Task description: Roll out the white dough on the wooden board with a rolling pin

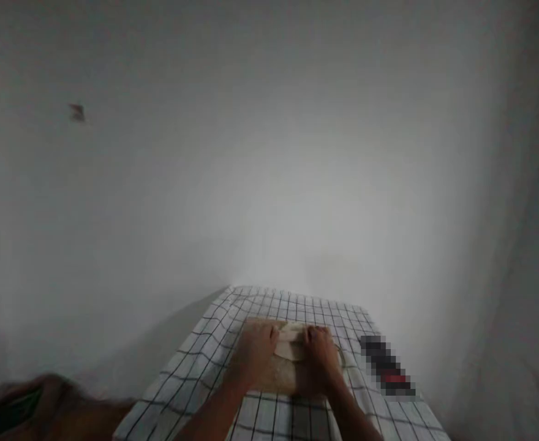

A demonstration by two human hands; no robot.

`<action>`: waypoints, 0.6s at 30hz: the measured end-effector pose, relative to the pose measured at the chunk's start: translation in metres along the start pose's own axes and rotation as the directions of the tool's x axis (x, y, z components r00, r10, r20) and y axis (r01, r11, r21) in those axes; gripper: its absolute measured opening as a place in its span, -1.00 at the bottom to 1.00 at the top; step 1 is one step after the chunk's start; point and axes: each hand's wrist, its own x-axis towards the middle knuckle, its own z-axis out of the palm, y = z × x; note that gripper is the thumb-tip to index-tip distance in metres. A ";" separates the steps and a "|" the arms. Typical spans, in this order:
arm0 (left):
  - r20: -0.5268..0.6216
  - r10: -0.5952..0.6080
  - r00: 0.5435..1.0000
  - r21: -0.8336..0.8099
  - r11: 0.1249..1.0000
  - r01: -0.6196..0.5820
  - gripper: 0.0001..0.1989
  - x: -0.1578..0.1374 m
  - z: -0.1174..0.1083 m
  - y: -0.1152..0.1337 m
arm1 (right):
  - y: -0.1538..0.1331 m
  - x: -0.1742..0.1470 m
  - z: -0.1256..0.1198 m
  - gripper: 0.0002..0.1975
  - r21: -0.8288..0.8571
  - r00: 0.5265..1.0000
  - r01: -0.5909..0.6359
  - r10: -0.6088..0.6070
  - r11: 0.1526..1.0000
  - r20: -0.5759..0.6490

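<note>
A light brown board (285, 376) lies on a checked cloth, with a pale, flat, dough-like piece (290, 351) on its far half. My left hand (258, 343) is at the left end of this piece, its fingers curled down in a closed grip. On the right side my right hand (320, 346) is closed the same way, knuckles up. A paler band shows between the two hands; whether it is part of the piece or a separate bar I cannot tell. The fingertips of both hands are hidden.
The white cloth with dark grid lines (196, 355) covers a table against a pale wall (269, 184). A dark, pixelated item with a red patch (389, 367) lies at the table's right edge. Blurred brown and green material (26, 407) is at lower left.
</note>
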 end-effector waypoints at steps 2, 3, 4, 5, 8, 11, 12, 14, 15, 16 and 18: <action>0.016 -0.022 1.000 0.011 1.000 0.021 -0.48 -0.001 0.001 0.002 | -0.001 -0.001 -0.002 -0.66 0.026 0.999 -0.034 0.034 0.999 0.006; 0.022 -0.029 0.999 0.019 0.999 0.028 -0.48 -0.001 0.001 0.002 | -0.001 -0.001 -0.003 -0.66 0.037 0.998 -0.055 0.055 0.998 0.008; 0.027 -0.033 0.999 0.029 0.999 0.032 -0.48 -0.002 0.001 0.003 | -0.001 -0.001 -0.003 -0.66 0.047 0.997 -0.079 0.079 0.996 0.009; 0.031 -0.036 0.999 0.042 0.999 0.034 -0.49 -0.003 0.000 0.004 | -0.002 -0.001 -0.003 -0.65 0.059 0.994 -0.112 0.112 0.992 0.008; 0.036 -0.026 0.999 0.072 0.997 0.023 -0.50 -0.005 -0.002 0.007 | -0.003 0.000 -0.001 -0.60 0.074 0.983 -0.181 0.181 0.981 0.007; 0.040 -0.042 0.998 0.081 0.996 0.039 -0.51 -0.008 -0.005 0.009 | -0.006 -0.002 -0.004 -0.59 0.058 0.982 -0.189 0.187 0.980 0.028; 0.036 -0.050 0.998 0.082 0.996 0.047 -0.51 -0.009 -0.006 0.010 | -0.008 -0.003 -0.007 -0.59 0.049 0.982 -0.187 0.185 0.981 0.037; 0.028 -0.061 0.998 0.082 0.995 0.058 -0.52 -0.012 -0.007 0.012 | -0.011 -0.007 -0.015 -0.61 0.025 0.980 -0.190 0.188 0.981 0.057; 0.022 -0.072 0.997 0.082 0.994 0.070 -0.52 -0.014 -0.008 0.013 | -0.014 -0.009 -0.019 -0.62 0.011 0.980 -0.186 0.185 0.982 0.066; 0.020 -0.084 0.996 0.082 0.993 0.082 -0.53 -0.016 -0.009 0.014 | -0.016 -0.012 -0.023 -0.63 -0.003 0.980 -0.183 0.183 0.983 0.076; 0.017 -0.105 0.994 0.078 0.992 0.103 -0.56 -0.020 -0.011 0.016 | -0.019 -0.017 -0.028 -0.66 -0.035 0.981 -0.170 0.172 0.985 0.093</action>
